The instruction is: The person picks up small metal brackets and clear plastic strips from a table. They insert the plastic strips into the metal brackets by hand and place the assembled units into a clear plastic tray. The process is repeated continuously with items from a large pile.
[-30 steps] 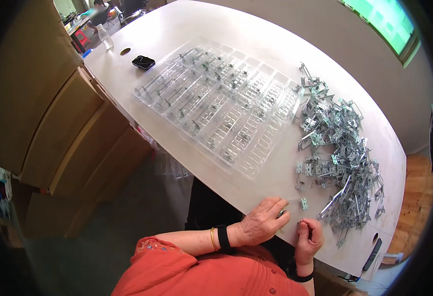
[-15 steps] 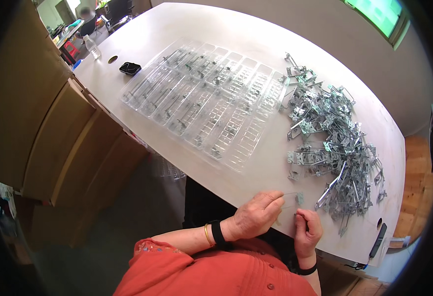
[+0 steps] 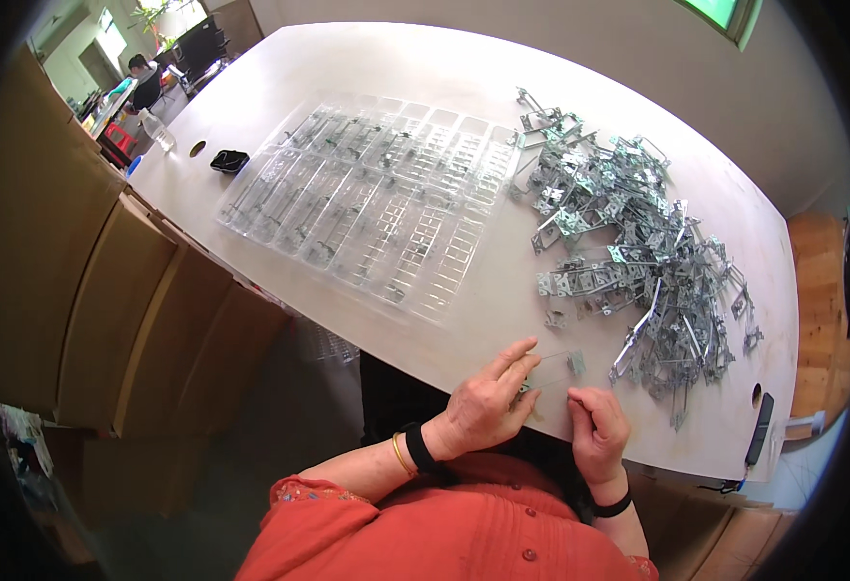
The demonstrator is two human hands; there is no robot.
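Note:
My left hand (image 3: 488,402) pinches a small metal wire bracket between thumb and fingers at the table's near edge. Its thin wires reach out to the right and end in a small grey plate (image 3: 576,363). Just right of it, my right hand (image 3: 599,431) is closed, thumb against curled fingers, close to the lower wire. Whatever those fingers hold, if anything, is too small to make out. Beyond the right hand spreads a heap of similar metal brackets (image 3: 628,232). A clear plastic tray (image 3: 348,281) with long compartments lies left of the heap, metal parts in several of them.
A black object (image 3: 229,162) and a clear bottle (image 3: 157,131) stand at the table's far left. A black bar-shaped tool (image 3: 761,429) lies by the right edge. Cardboard boxes (image 3: 115,300) stack up on the left. A person (image 3: 141,77) sits in the far background.
The view has shifted a little. My left fingers have straightened and spread somewhat around the wire bracket, while my right hand stays closed beside it.

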